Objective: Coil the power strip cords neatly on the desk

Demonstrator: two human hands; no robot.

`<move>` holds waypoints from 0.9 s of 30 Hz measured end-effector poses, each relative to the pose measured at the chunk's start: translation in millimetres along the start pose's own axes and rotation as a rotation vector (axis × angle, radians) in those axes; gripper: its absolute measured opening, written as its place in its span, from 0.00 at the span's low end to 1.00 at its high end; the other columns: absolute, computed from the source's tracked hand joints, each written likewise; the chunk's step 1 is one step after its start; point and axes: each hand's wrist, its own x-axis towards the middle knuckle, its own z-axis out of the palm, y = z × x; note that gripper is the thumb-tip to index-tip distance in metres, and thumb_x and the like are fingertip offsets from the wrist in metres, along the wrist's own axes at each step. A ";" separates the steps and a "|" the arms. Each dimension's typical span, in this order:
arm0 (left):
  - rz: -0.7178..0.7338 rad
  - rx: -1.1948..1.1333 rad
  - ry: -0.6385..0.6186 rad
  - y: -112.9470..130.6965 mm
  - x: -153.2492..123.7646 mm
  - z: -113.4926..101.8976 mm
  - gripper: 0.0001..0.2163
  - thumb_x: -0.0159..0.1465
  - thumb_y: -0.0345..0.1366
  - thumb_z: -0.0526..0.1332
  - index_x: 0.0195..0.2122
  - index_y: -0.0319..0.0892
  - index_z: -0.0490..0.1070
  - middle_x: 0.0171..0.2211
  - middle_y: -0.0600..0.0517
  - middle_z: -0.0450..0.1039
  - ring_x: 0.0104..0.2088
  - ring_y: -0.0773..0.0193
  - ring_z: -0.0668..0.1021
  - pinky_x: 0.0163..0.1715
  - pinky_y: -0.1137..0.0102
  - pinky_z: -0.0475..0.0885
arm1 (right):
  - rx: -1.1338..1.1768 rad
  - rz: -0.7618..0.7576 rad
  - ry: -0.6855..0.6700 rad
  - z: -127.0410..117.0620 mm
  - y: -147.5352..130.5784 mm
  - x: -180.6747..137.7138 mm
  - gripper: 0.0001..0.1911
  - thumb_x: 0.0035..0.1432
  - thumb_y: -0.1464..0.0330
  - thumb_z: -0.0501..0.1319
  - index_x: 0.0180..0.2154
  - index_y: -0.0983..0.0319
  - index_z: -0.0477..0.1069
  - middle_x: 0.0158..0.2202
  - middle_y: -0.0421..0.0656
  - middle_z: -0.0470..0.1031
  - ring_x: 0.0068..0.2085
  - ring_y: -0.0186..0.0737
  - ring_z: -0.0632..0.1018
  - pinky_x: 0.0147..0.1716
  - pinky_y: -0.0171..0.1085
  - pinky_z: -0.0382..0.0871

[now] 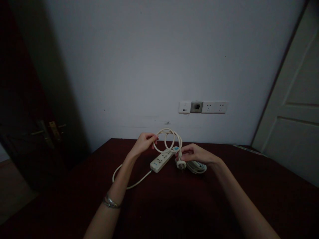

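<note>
A white power strip (pixel 161 161) lies slanted on the dark red table. Its white cord (pixel 139 182) leaves the near end and bends left behind my left forearm. Above the strip, the cord is gathered into loose loops. My left hand (pixel 146 143) pinches the left side of these loops between thumb and fingers. On the right, my right hand (pixel 193 154) grips the cord just behind the plug (pixel 181 164), whose pins face toward me. Beneath my right hand rests another coiled white cable (pixel 197 167), partly hidden by the hand.
The dark red table (pixel 159 209) stands against a pale wall. A row of wall sockets (pixel 214 107) sits above the table's back edge. At the left is a dark door with a brass handle (pixel 53 129); a white door (pixel 294 109) stands at the right.
</note>
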 end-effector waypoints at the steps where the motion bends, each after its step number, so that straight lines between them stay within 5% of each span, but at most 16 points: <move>1: -0.001 0.015 -0.010 -1.3 0.1 -0.7 0.14 0.58 0.42 0.56 0.24 0.35 0.68 0.21 0.53 0.68 0.17 0.74 0.67 0.20 0.76 0.62 | 0.015 0.009 0.016 -1.3 -1.2 -2.0 0.12 0.46 0.66 0.67 0.34 0.65 0.76 0.32 0.43 0.76 0.33 0.34 0.74 0.36 0.34 0.67; 8: -0.041 0.147 -0.122 -10.9 0.1 -1.0 0.17 0.59 0.46 0.54 0.27 0.35 0.70 0.16 0.55 0.65 0.16 0.72 0.66 0.18 0.76 0.59 | 0.425 -0.022 0.253 -5.3 -6.6 -5.9 0.12 0.43 0.65 0.69 0.28 0.65 0.73 0.24 0.39 0.72 0.25 0.30 0.71 0.26 0.31 0.65; 11: -0.061 0.259 -0.079 -11.0 0.2 7.5 0.17 0.59 0.47 0.54 0.28 0.36 0.70 0.14 0.57 0.61 0.16 0.70 0.65 0.18 0.76 0.57 | 0.615 -0.097 0.327 -1.7 -7.0 4.1 0.09 0.42 0.68 0.69 0.26 0.64 0.71 0.23 0.38 0.71 0.25 0.29 0.70 0.28 0.31 0.66; 15: -0.031 0.641 0.060 -11.1 -1.2 25.8 0.14 0.60 0.43 0.55 0.28 0.38 0.71 0.21 0.51 0.69 0.24 0.65 0.71 0.22 0.74 0.58 | 0.834 -0.122 0.410 6.3 -6.6 18.2 0.07 0.46 0.69 0.67 0.29 0.62 0.71 0.27 0.39 0.72 0.27 0.29 0.71 0.30 0.29 0.68; 19: -0.007 0.850 0.085 -12.9 -3.5 41.6 0.12 0.61 0.40 0.53 0.33 0.40 0.73 0.30 0.46 0.75 0.30 0.61 0.75 0.26 0.72 0.60 | 0.792 -0.169 0.437 14.1 -9.7 22.4 0.08 0.45 0.67 0.68 0.28 0.63 0.72 0.27 0.39 0.73 0.27 0.29 0.71 0.30 0.29 0.67; 27: -0.121 0.705 -0.002 -14.1 1.6 40.1 0.10 0.58 0.35 0.53 0.30 0.38 0.73 0.28 0.45 0.74 0.29 0.62 0.76 0.29 0.72 0.64 | 0.507 -0.148 0.439 25.1 -14.2 18.6 0.13 0.45 0.61 0.67 0.25 0.63 0.69 0.26 0.40 0.72 0.29 0.33 0.72 0.33 0.35 0.67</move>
